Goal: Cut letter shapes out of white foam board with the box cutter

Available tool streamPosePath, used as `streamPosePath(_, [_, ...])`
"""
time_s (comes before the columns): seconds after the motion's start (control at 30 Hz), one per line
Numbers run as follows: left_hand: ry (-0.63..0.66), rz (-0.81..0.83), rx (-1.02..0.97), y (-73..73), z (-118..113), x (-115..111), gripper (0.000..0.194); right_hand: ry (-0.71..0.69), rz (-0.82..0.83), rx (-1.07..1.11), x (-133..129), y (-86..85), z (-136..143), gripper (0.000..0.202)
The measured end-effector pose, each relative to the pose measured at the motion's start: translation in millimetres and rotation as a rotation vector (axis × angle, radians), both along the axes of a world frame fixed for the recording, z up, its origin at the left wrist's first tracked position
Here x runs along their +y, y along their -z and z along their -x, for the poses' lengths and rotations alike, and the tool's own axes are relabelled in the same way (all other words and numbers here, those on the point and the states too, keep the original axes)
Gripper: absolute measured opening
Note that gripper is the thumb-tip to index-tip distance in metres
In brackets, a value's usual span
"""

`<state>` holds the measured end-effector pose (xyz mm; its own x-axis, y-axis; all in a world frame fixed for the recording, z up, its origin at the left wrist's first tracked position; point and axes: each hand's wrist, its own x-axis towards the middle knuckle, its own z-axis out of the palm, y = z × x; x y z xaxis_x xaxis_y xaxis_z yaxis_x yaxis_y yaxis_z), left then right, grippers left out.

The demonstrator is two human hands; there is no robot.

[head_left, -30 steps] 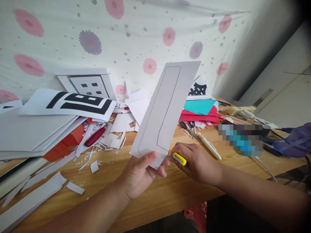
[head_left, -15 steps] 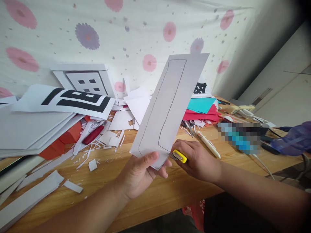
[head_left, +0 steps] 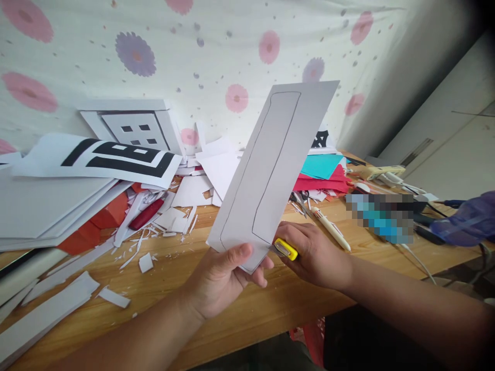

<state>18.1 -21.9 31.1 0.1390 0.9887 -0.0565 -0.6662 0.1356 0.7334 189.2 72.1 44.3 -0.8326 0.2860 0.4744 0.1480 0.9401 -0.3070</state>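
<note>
A tall white board (head_left: 270, 154) with an outline drawn on it is tilted up in front of me. My left hand (head_left: 228, 278) grips its bottom end, thumb on the front and fingers behind. Wrapped round a yellow utility knife (head_left: 286, 249), my right hand (head_left: 309, 255) is beside the board's lower right edge. The blade is at that edge, close to the lower corner of the outline; whether it touches cannot be made out.
Stacked white boards (head_left: 54, 206) and a patterned sheet (head_left: 127, 161) lie left, near a red knife (head_left: 147, 214) and paper scraps. Scissors (head_left: 303, 201), a pen (head_left: 330, 229), teal paper (head_left: 320, 166) and cables are right on the wooden table (head_left: 240, 322).
The board's top has tilted slightly to the right and up. The background has shifted a little left. Both hands keep their holds nearly in place.
</note>
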Motion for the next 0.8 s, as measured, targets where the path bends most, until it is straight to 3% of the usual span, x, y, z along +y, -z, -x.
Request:
streamPosePath(0.37, [0.084,-0.004,-0.007,2.6,-2.0,-3.2,0.019,-0.030,-0.074,0.020,1.8,-0.5,0.6,0.009])
streamPosePath(0.8, [0.220,0.063,0.068,3.9,-3.3,-10.0,0.029,-0.091,-0.004,-0.015,2.3,0.4,1.6,0.013])
